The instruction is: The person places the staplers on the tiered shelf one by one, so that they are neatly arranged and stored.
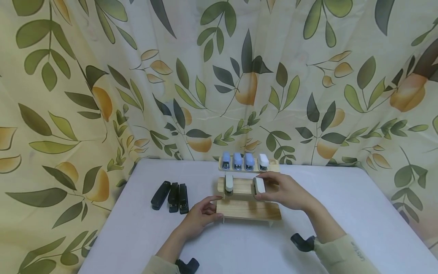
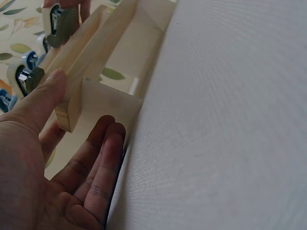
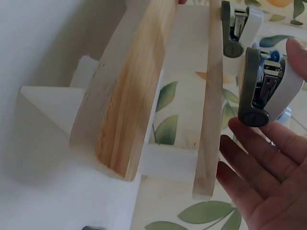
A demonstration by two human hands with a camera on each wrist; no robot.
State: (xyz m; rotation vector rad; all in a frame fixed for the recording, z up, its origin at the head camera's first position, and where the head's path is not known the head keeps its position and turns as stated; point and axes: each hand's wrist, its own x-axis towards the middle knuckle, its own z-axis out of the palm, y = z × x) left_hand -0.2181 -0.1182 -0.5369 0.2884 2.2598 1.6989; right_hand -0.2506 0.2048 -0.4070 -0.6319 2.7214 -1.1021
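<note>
A three-tier wooden rack [image 1: 248, 210] stands on the white-covered table. My left hand [image 1: 201, 217] grips its left end, the thumb [image 2: 56, 84] against a board and the other fingers loosely bent beside the white support. With thumb and fingers, my right hand [image 1: 285, 191] pinches a small white stapler [image 1: 259, 185] at the right end of the middle tier; its dark grey base [image 3: 250, 86] shows in the right wrist view. Another white stapler [image 1: 229, 184] stands at the left of that tier. On the back tier are three blue staplers [image 1: 237, 161] and a white one [image 1: 263, 162].
Three black staplers [image 1: 173, 197] lie side by side on the table [image 1: 116, 243], left of the rack. A leaf-and-fruit patterned curtain [image 1: 219, 76] hangs behind the table and along its left side. Black wrist devices [image 1: 302, 242] show at both sleeves.
</note>
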